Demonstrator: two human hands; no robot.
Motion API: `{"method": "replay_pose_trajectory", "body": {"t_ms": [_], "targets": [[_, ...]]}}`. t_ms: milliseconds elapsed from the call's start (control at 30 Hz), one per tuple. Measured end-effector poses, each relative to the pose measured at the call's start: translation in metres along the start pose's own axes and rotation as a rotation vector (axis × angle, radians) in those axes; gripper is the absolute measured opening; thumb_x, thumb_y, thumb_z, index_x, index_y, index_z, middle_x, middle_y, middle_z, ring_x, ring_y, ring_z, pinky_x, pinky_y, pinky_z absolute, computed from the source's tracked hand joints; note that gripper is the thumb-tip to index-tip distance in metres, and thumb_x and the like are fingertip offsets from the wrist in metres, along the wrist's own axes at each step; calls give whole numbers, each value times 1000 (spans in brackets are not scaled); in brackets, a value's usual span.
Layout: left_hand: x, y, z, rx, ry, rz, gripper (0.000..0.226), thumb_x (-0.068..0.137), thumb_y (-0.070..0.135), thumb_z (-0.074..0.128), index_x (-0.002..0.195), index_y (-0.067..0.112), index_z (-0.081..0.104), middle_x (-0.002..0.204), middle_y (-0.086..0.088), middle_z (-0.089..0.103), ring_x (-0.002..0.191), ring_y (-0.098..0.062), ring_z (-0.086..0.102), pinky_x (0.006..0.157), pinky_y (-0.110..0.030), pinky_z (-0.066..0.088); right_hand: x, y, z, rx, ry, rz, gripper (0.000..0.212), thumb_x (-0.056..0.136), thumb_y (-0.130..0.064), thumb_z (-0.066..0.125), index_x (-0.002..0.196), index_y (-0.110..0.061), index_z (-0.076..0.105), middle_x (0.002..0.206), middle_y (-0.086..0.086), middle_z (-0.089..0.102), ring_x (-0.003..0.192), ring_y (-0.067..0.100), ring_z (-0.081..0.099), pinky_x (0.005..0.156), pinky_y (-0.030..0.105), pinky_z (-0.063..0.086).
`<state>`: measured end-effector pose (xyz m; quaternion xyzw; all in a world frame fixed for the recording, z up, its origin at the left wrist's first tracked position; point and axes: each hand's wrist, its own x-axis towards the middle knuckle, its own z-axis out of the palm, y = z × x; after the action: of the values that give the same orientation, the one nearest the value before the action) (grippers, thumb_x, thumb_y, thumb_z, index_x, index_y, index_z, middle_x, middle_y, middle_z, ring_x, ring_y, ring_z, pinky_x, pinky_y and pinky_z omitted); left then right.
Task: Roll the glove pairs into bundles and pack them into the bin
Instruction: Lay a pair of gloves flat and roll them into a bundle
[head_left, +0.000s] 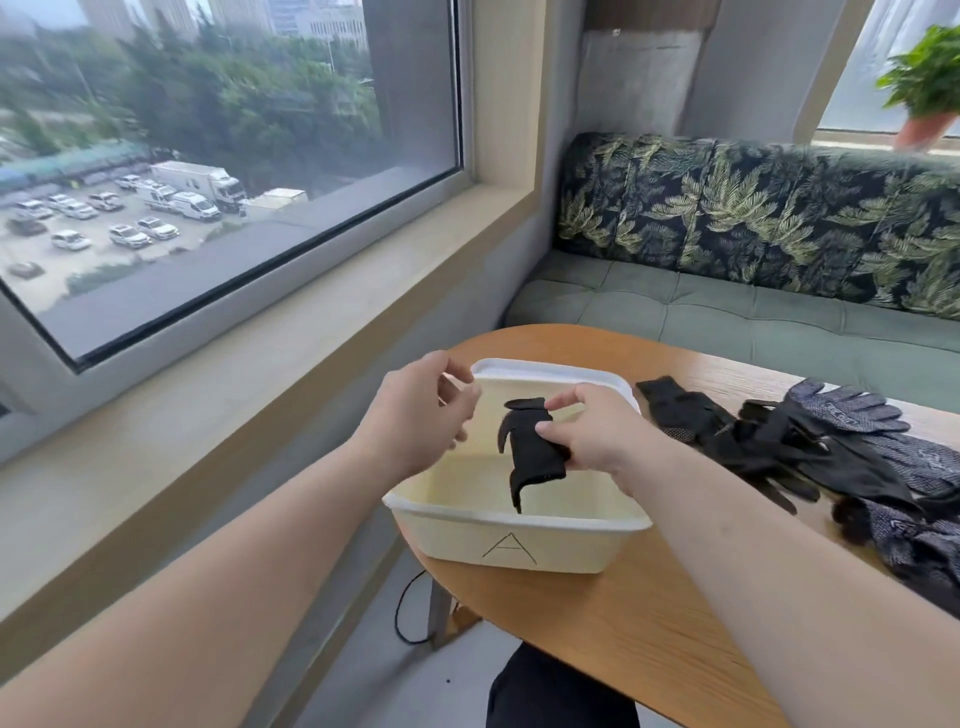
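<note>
One black glove bundle (532, 452) hangs over the open cream bin (514, 540), gripped by the right hand (597, 436), whose fingers (567, 402) curl round it. The left hand (415, 415) hovers beside it, loosely spread and holding nothing. Packing seems the step in hand: next, lower it in without unrolling, then take the loose gloves (810, 441) on the desk (649, 623).

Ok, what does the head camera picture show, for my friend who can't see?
The person's right hand holds a black fabric glove bundle over a cream plastic bin marked A; the left hand is open beside it. More dark gloves lie on the wooden table.
</note>
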<state>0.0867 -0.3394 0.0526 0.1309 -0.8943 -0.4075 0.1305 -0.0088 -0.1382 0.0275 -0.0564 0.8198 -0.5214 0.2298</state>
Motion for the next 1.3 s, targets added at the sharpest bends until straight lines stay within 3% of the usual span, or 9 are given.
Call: {"method": "replay_pose_trajectory", "body": {"t_ms": [67,200,333,567,667,833,967,1167,1300], "targets": [[5,-16,-3,69,58,64,6,104,31,64,110,30,64,83,7,74,75,-12,72,76,-35,60,8,-1,2,-271,47,-50,29,94,-24,80,118,-28,64,109,5,76,91,25,78,86,44,64],[11,-34,5,-19,104,12,12,103,26,63,112,34,65,87,11,76,87,-7,68,72,-28,50,13,-16,21,-645,19,-99,30,95,-23,76,122,-23,65,109,2,71,101,26,69,78,33,54],[11,-36,13,-121,180,-32,16,102,20,60,111,33,65,85,16,77,80,-5,65,67,-16,43,24,-20,58,-720,-76,-39,19,91,-12,74,110,-9,72,99,12,74,90,33,77,84,48,66],[10,-43,22,-75,170,10,17,101,18,59,110,30,67,87,9,74,85,-9,65,76,-20,50,36,-19,104,-887,-241,-33,14,98,-22,70,99,-9,73,85,6,73,94,27,79,77,33,63],[11,-45,24,-13,155,38,13,103,20,60,112,29,66,89,11,71,84,-9,62,75,-21,50,35,-16,109,-947,-310,-4,17,101,-23,67,104,-7,73,94,10,79,94,28,80,85,37,65],[13,-47,24,9,176,57,9,104,24,62,111,28,66,89,12,68,83,-10,59,73,-21,48,40,-10,105,-1071,-201,-89,17,98,-18,67,84,-12,60,82,7,65,73,26,68,58,32,53],[14,-47,26,26,182,60,7,105,27,61,111,28,66,88,12,68,84,-8,60,73,-20,48,37,-8,102,-960,-394,1,24,100,-27,72,113,-8,73,100,12,80,94,29,80,89,43,66],[15,-46,25,32,176,49,6,105,28,62,110,29,65,87,13,68,87,-3,59,72,-14,45,32,-11,102,-851,-468,0,35,101,-35,72,125,-10,68,108,12,77,95,27,79,90,46,66],[13,-42,24,40,150,30,7,105,29,61,111,29,65,89,13,68,84,-7,61,73,-22,48,23,-17,95,-884,-520,-28,38,106,-37,61,135,-12,65,113,11,75,101,27,76,95,45,64]]}}
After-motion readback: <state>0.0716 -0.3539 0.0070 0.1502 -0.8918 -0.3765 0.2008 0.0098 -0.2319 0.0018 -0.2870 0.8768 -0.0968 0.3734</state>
